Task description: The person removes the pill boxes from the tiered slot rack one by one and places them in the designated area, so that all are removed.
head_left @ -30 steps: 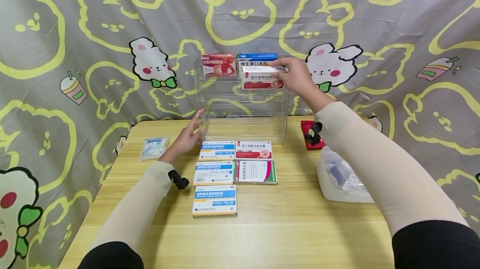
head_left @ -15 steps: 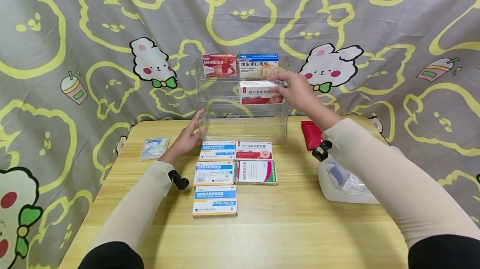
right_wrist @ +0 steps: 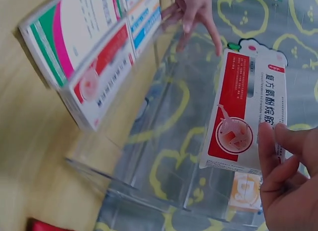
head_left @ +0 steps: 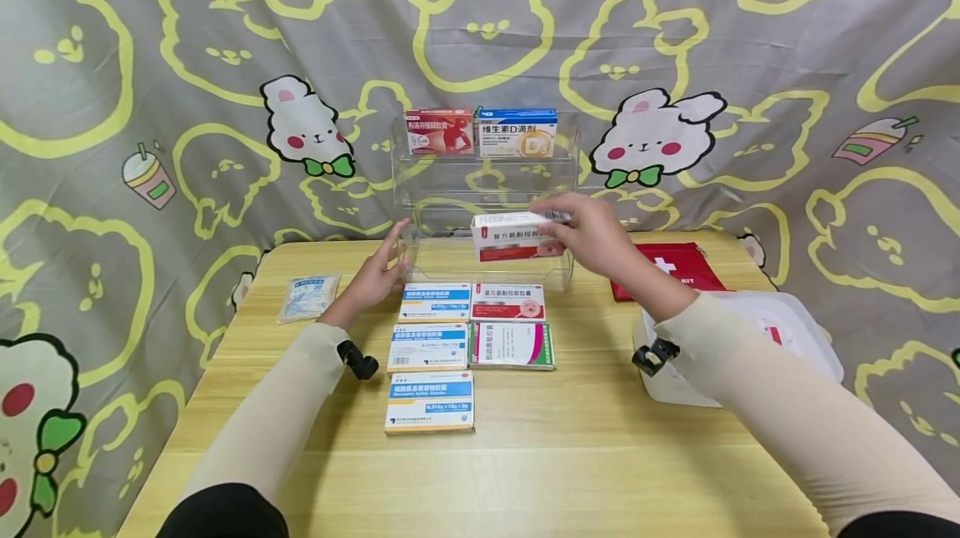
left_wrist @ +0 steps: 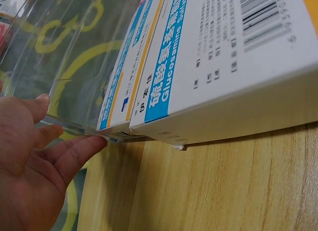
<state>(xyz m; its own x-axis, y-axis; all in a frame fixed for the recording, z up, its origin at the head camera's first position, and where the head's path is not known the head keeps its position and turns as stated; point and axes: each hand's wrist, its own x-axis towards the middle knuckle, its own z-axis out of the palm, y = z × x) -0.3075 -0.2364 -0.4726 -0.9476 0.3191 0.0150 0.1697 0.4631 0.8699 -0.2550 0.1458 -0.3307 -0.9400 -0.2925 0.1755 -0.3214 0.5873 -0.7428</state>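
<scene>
In the head view my right hand pinches a white and red medicine box by its upper right part, in front of the lower part of a clear acrylic display rack. The right wrist view shows thumb and fingers at one end of that box. My left hand touches the rack's lower left side, its fingers fairly straight and spread. In the left wrist view the fingertips lie by the rack's edge, beside a blue and white glucosamine box.
A red box and a vitamin D box stand on the rack's top tier. Several medicine boxes lie in rows before it. At right are a red first-aid pouch and a white plastic tub; at left, a small packet.
My right hand has brought the white and red box down from in front of the top tier to the rack's lower part. My left hand has stayed in place.
</scene>
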